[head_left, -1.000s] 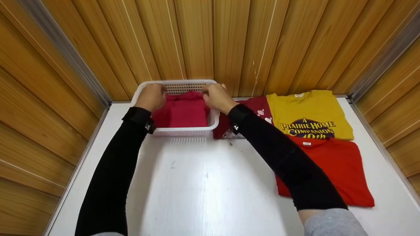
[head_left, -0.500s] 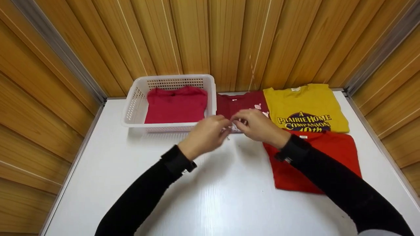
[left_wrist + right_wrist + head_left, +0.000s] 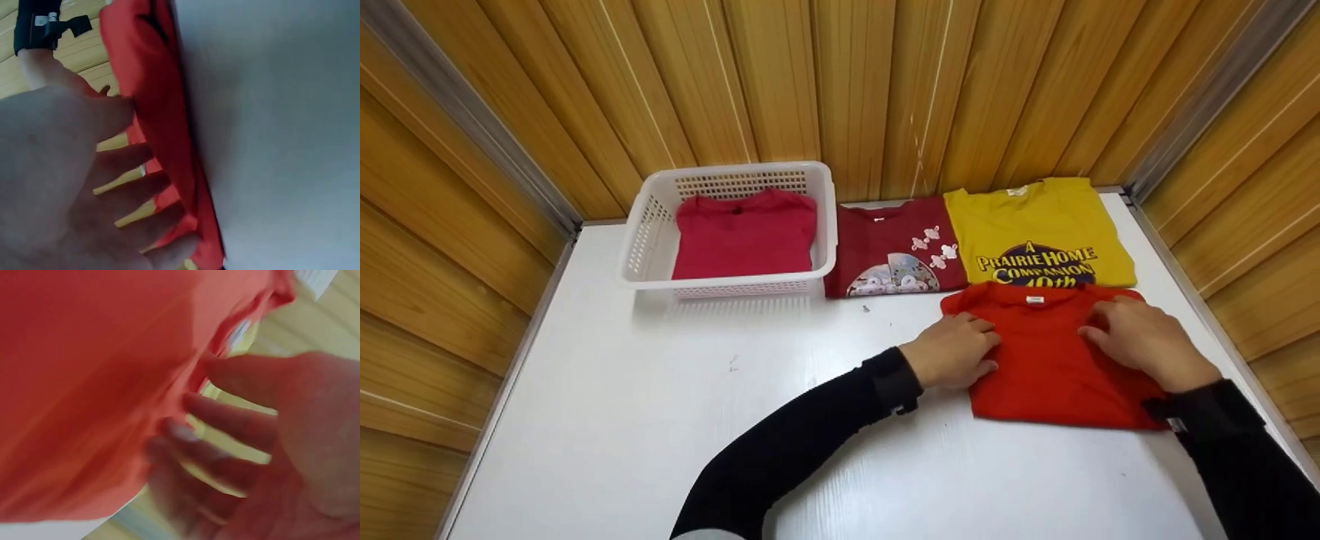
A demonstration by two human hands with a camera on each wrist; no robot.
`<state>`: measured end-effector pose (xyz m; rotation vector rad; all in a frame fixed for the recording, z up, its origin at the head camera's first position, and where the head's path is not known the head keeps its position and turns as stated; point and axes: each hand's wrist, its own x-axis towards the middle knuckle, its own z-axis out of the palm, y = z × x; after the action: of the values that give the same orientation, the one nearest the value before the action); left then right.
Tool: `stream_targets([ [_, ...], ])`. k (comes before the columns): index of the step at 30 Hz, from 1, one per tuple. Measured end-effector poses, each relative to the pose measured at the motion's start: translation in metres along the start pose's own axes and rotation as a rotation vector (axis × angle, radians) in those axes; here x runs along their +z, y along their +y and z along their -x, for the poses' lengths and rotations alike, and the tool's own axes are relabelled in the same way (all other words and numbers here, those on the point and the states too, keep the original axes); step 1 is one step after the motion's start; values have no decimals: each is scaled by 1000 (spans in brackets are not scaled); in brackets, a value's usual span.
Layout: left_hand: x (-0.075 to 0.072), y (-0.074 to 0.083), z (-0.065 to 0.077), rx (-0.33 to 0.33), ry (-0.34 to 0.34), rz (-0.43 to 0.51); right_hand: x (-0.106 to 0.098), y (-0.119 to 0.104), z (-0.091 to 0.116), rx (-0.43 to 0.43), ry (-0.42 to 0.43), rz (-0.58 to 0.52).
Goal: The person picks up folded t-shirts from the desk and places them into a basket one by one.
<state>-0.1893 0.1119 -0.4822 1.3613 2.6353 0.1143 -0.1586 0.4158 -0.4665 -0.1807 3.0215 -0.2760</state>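
Observation:
A folded red T-shirt [image 3: 1039, 367] lies on the right part of the white table, its neck label toward the back. My left hand [image 3: 956, 351] rests at its left edge; in the left wrist view the spread fingers [image 3: 163, 222] touch the cloth. Over the shirt's right side is my right hand [image 3: 1144, 337]. In the right wrist view its thumb and loosely bent fingers [image 3: 230, 419] meet the red fabric [image 3: 101, 382], which shows soft creases. Neither hand has closed round the cloth.
A white plastic basket [image 3: 831, 225] with a folded pink shirt [image 3: 746, 236] in it stands back left. Beside it lie a folded maroon shirt [image 3: 877, 247] and a yellow printed shirt [image 3: 1027, 225]. Wood-patterned walls [image 3: 780, 82] enclose the white table [image 3: 645, 420] behind and at both sides.
Both hands have left the basket with the pink shirt and moved right, passing in front of the maroon shirt, to the red T-shirt. The head view has shifted slightly.

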Motion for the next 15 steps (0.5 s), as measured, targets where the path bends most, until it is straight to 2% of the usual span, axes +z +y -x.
stream_targets([
  [3, 3, -2, -1, -28, -26, -28, 8, 6, 4, 13, -48, -2],
  [8, 1, -10, 8, -30, -31, -26, 13, -6, 2, -29, -5, -15],
  [11, -1, -19, 18, -25, -17, -25, 15, -17, -2, -57, 7, -31],
  [15, -1, -35, 39, -36, 14, 9, 20, -43, -8, -72, -4, -31],
])
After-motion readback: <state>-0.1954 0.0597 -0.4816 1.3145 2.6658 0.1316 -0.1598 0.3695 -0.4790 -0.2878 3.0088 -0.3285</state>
